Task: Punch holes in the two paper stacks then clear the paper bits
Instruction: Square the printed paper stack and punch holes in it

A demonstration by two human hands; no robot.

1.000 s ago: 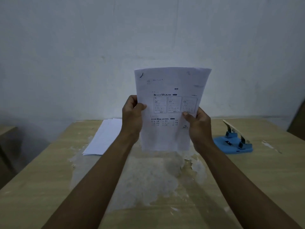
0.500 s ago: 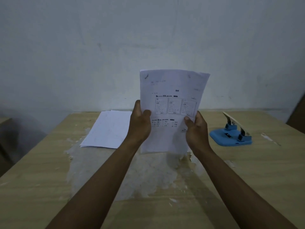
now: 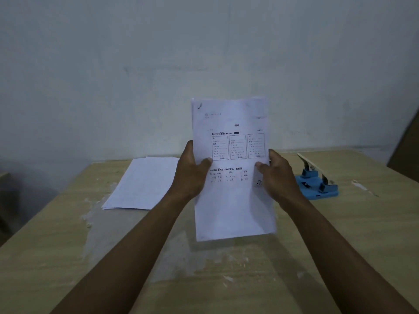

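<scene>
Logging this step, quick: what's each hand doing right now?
Left hand: closed on the printed paper stack, left edge.
Right hand: closed on the same stack, right edge.

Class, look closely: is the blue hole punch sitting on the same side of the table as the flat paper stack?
No, the hole punch sits right of the held stack, while the flat stack lies on the left.

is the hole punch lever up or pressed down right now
Up. The hole punch sits untouched on the table, its lever angled above the blue base; both hands are on the held paper stack.
</scene>
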